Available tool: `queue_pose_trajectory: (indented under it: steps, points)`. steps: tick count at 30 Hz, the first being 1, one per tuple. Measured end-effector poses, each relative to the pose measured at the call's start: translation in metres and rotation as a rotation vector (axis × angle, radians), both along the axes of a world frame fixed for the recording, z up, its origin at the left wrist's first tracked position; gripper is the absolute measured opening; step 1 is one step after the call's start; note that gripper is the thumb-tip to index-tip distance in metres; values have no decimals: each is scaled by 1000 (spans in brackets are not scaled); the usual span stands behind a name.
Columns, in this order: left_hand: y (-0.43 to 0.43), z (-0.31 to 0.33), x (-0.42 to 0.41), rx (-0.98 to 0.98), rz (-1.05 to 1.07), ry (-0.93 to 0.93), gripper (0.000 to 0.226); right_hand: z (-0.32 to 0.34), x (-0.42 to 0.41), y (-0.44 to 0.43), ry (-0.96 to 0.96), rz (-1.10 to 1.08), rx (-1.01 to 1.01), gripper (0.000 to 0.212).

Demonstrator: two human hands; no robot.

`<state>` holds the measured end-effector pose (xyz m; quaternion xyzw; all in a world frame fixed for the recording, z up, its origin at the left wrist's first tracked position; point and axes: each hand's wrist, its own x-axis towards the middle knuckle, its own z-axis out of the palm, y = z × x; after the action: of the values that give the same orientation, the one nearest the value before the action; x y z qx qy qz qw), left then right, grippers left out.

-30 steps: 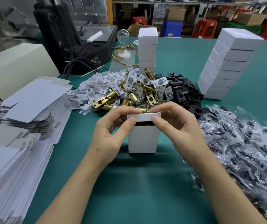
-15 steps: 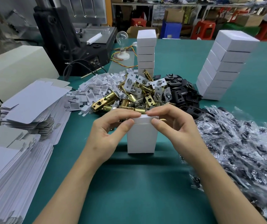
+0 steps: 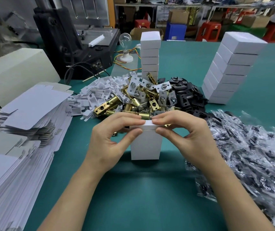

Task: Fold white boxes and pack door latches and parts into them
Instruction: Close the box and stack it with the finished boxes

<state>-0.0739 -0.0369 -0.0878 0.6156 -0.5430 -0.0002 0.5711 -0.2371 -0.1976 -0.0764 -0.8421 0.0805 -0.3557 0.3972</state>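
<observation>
The box (image 3: 146, 144) is stood upright on the table (image 3: 141, 197), directly before the person, so that its opening faces up and its weight is borne by the surface. Its lid (image 3: 148, 122) is laid almost flat across the top. The top edge is pinched from the left by the left hand (image 3: 111, 140), thumb in front and fingers over the lid, and likewise from the right by the right hand (image 3: 188, 137). The flap is judged to be at the point of being tucked shut. Just behind, latches (image 3: 133, 100) are heaped within reach, flanked by white inserts (image 3: 98, 95) and black plates (image 3: 186, 95). Blanks (image 3: 33, 104) are stacked at the left and bags (image 3: 253, 147) piled at the right. Closed boxes are kept in stacks (image 3: 228, 69) farther back, apart from the working space.
</observation>
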Motion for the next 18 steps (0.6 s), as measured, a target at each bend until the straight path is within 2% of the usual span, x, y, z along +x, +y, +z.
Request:
queue_pose_trajectory:
  steps: [7,18]
  points:
    - [-3,-5,-1,-33,1,-139,19,1,0,1,-4,-19,-81,14]
    - [-3,-7,0,-9,5,-73,19,1,1,2,31,-33,-114,11]
